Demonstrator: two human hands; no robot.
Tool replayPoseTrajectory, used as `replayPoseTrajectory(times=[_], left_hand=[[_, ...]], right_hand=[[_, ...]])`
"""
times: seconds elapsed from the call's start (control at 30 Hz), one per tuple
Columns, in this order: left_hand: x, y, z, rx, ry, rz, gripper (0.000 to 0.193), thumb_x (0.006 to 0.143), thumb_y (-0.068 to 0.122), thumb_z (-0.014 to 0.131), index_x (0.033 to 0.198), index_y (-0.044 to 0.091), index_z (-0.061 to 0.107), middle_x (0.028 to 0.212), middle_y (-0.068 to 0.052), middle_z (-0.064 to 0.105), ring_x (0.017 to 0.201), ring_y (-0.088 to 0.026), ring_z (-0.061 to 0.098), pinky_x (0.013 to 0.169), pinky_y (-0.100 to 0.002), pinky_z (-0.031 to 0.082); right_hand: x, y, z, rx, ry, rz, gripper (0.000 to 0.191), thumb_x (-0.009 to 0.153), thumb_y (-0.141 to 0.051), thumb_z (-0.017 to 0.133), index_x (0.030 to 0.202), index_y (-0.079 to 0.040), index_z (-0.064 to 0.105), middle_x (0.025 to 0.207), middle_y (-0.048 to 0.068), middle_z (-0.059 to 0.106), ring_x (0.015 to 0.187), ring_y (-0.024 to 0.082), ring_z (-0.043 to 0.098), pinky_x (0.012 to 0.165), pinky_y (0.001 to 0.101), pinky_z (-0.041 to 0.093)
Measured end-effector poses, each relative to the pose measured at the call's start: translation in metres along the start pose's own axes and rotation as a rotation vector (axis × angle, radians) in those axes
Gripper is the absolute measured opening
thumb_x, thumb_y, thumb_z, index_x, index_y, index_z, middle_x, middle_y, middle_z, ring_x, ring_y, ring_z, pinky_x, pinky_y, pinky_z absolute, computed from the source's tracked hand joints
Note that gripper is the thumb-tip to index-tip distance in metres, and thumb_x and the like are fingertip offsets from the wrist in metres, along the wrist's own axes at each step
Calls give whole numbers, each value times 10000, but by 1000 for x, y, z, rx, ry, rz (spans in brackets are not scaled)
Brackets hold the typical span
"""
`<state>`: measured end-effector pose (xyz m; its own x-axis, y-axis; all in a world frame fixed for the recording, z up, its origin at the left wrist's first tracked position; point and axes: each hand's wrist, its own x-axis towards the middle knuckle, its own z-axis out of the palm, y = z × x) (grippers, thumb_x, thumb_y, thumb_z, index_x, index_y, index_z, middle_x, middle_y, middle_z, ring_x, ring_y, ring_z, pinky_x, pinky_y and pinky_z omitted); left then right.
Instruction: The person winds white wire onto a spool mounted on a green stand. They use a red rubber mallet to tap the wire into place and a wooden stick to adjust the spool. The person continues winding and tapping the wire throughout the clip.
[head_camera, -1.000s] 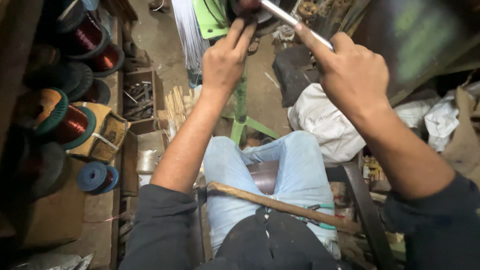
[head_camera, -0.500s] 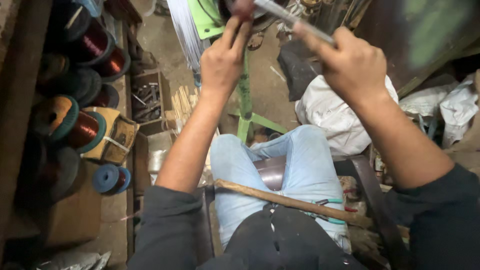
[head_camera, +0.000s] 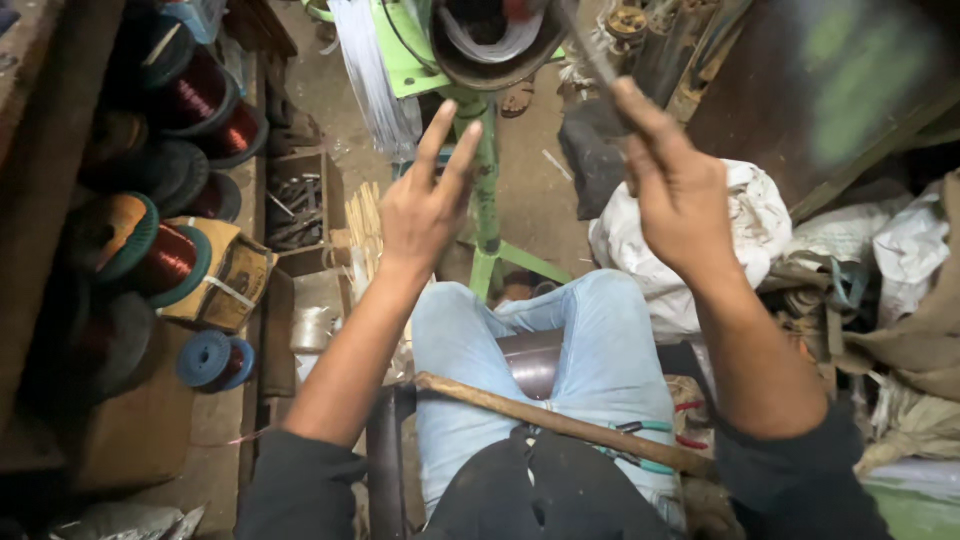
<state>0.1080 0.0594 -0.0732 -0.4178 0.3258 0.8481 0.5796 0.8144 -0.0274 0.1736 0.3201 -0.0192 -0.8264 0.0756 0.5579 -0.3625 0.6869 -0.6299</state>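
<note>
While the right hand (head_camera: 680, 200) pinches a thin metal rod (head_camera: 585, 45) aimed at the round winding housing (head_camera: 500, 40) overhead (left hand (head_camera: 425, 205) spread, empty, just below), steady, gentle prodding seems wisest.

A seated person in pale blue jeans raises both hands toward a round metal housing (head_camera: 497, 48) mounted on a green stand (head_camera: 486, 200). The left hand (head_camera: 420, 210) is open, 2 fingers extended upward, holding nothing. The right hand (head_camera: 680, 195) pinches a thin metal rod (head_camera: 590, 50), blurred, that slants up toward the housing. A wooden handle (head_camera: 560, 425) lies across the lap. Spools of copper wire (head_camera: 165, 255) crowd the shelf at left; white sacks (head_camera: 750, 230) sit at right.
</note>
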Motion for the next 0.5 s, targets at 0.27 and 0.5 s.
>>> replayPoseTrajectory(times=[0.27, 0.5], left_hand=[[-3, 0, -16, -54, 50, -75, 515, 1010, 134, 776, 1465, 234, 555, 1541, -38, 528, 903, -267, 729, 720, -366, 593], [16, 5, -19, -78, 58, -30, 544, 988, 41, 715, 1485, 198, 557, 1555, -19, 514, 1058, -253, 740, 825, -352, 615]], right_hand=[[5, 7, 31, 137, -163, 158, 459, 1156, -196, 493, 1609, -260, 468, 1143, 219, 673, 656, 116, 534, 614, 289, 492], [2, 38, 54, 223, -29, -16, 428, 1167, -220, 444, 1590, -244, 382, 1433, 51, 644, 630, 77, 539, 595, 252, 501]])
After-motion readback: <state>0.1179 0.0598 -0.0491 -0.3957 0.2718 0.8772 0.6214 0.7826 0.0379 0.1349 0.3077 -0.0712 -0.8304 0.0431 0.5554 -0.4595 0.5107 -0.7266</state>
